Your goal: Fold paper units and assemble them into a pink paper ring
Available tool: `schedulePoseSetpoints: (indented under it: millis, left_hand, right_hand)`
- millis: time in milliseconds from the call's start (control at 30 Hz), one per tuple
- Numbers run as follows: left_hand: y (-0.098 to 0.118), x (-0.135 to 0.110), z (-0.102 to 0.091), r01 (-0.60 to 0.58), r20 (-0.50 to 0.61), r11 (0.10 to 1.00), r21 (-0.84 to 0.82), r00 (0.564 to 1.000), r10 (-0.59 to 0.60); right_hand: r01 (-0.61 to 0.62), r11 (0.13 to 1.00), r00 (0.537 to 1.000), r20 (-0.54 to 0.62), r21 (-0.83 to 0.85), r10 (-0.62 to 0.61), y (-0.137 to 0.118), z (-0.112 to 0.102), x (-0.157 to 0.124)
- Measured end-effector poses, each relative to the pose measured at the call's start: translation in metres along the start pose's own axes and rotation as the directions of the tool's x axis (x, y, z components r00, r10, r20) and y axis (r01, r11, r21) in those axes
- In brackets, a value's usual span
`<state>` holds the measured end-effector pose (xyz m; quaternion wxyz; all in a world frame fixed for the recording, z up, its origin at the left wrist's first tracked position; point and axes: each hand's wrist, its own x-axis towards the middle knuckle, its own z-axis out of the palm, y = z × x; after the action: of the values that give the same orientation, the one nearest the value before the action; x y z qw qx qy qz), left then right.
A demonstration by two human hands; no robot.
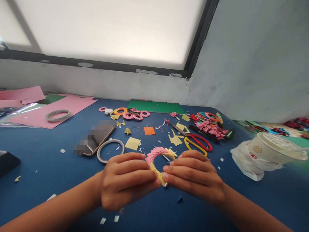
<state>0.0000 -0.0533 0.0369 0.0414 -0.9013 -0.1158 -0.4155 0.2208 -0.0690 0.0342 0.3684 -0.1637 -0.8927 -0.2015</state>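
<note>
Both my hands meet at the middle front over a blue table (48, 161). My left hand (125, 180) and my right hand (193, 177) pinch a curved ring of folded paper pieces (158, 154), pink along its top arc and yellow at the bottom and right. The fingers of both hands are closed on it, fingertips almost touching at the yellow end. Just beyond it lie red and yellow scissors (195, 141) and a roll of tape (109, 149).
Paper scraps litter the table. Finished pink and orange paper rings (130, 113) lie at the back, a pile of pink folded pieces (212, 125) to the right, pink sheets (60, 109) with another tape roll at left, a white plastic container (267, 151) at right.
</note>
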Motion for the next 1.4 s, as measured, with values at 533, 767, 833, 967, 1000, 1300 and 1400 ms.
schedulePoseSetpoints:
  millis: [533,767,833,967,1000,1300,1400]
  left_hand:
    - [-0.009,0.001,0.002,-0.177,0.01,0.983,0.047,0.984,0.177]
    - [-0.005,0.012,-0.007,0.087,0.234,0.992,-0.092,0.97,-0.063]
    - [-0.005,0.014,-0.009,0.134,0.296,0.985,-0.109,0.95,-0.097]
    - [-0.008,0.013,-0.011,0.148,0.377,0.98,-0.131,0.922,-0.089]
    - [-0.008,0.013,-0.011,0.144,0.383,0.981,-0.13,0.92,-0.084]
    - [-0.009,0.013,-0.011,0.103,0.388,0.99,-0.096,0.92,-0.058]
    - [-0.009,0.013,-0.011,0.09,0.383,0.992,-0.09,0.923,-0.049]
  right_hand:
    - [-0.013,0.994,0.996,-0.09,0.11,0.023,0.001,0.01,-0.001]
    - [0.047,0.993,0.999,0.008,0.105,-0.048,-0.002,0.003,0.0]
    - [0.075,0.992,0.997,-0.005,0.098,-0.075,-0.002,0.005,0.0]
    - [0.13,0.987,0.991,-0.008,0.092,-0.13,-0.001,0.012,0.001]
    - [0.14,0.986,0.99,-0.01,0.095,-0.139,-0.001,0.014,0.001]
    - [0.129,0.987,0.992,-0.009,0.098,-0.129,0.0,0.02,0.003]
    - [0.118,0.985,0.993,-0.014,0.127,-0.117,0.001,0.021,0.003]
